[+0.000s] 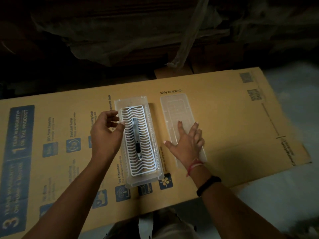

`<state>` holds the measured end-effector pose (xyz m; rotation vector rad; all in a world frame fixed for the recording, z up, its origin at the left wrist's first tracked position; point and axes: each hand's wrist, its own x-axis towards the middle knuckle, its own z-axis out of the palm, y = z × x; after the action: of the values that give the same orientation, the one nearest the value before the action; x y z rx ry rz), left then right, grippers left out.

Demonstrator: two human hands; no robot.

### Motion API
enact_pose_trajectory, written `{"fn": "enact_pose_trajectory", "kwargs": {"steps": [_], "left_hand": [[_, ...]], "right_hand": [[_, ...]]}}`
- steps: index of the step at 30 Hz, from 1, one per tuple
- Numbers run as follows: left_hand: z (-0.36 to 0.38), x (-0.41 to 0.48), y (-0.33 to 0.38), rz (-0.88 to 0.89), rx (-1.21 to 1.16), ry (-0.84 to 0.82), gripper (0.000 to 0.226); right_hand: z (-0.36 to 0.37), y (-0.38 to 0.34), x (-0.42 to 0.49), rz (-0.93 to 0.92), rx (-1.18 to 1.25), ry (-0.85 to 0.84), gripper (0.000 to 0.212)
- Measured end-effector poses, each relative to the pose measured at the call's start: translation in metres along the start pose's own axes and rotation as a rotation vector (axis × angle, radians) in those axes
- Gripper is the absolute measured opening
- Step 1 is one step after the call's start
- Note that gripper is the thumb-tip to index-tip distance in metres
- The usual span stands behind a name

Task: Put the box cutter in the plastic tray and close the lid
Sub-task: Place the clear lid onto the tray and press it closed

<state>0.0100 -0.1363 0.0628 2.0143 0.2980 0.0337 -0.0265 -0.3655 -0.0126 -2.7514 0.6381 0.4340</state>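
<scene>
A clear plastic tray (131,100) with a white wavy grid insert lies lengthwise on the flattened cardboard. The grey box cutter (137,138) lies inside it on the grid, along the tray's length. My left hand (105,131) hovers at the tray's left rim, fingers apart and holding nothing. The translucent lid (174,107) lies flat to the right of the tray. My right hand (187,143) rests palm down on the near half of the lid, fingers spread.
A large printed cardboard sheet (233,121) covers the floor under everything. Dark bundles wrapped in plastic (131,31) sit behind its far edge. Pale floor (293,195) shows to the right. My legs (165,228) are at the near edge.
</scene>
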Motion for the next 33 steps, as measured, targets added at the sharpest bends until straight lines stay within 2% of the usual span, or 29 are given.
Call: {"fn": "enact_pose_trajectory", "kwargs": {"steps": [4,9,13,17,24,30,33], "left_hand": [[0.004,-0.003,-0.001,-0.018,0.011,-0.024,0.032],[0.003,-0.007,-0.001,-0.017,0.025,-0.036,0.029],[0.002,-0.01,-0.004,-0.038,0.054,-0.011,0.021],[0.001,-0.013,-0.011,-0.066,0.067,0.009,0.021],[-0.004,-0.018,-0.017,-0.18,-0.008,0.053,0.016],[-0.009,-0.023,-0.026,-0.366,-0.13,0.003,0.04],[-0.01,-0.027,-0.03,-0.415,-0.182,-0.036,0.043]], "right_hand": [[-0.005,0.001,0.002,0.005,0.025,0.03,0.087],[-0.025,-0.006,0.005,0.068,0.048,0.044,0.091],[-0.051,-0.022,-0.004,0.108,0.172,0.121,0.094],[-0.068,-0.052,-0.032,0.017,0.271,0.18,0.091],[-0.043,-0.102,-0.079,-0.112,0.27,0.127,0.091],[-0.015,-0.122,-0.09,-0.117,0.186,0.104,0.091],[-0.006,-0.126,-0.094,-0.134,0.176,0.106,0.089]]}}
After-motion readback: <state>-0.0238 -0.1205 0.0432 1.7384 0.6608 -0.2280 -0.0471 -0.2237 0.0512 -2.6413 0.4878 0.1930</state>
